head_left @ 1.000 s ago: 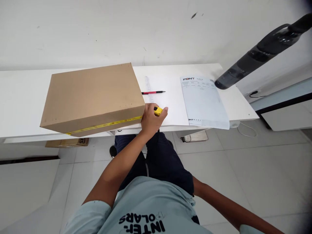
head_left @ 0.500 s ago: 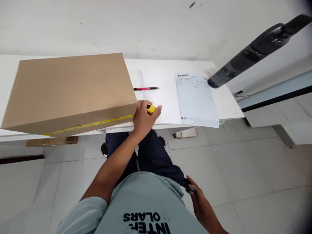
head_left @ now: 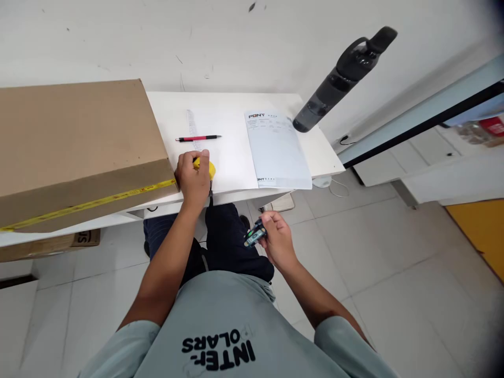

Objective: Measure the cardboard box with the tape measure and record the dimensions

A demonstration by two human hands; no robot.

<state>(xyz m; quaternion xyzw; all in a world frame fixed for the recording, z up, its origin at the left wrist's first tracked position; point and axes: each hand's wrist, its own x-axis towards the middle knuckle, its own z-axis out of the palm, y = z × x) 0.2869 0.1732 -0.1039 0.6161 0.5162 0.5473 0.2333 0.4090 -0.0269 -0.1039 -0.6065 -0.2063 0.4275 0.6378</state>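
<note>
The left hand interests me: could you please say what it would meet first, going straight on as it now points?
Probably the red and black pen beyond the left hand, though the hand's height is unclear.

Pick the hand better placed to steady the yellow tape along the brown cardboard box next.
Probably the left hand: it holds the yellow tape-measure case beside the box. The right hand holds a small dark object, farther away.
</note>
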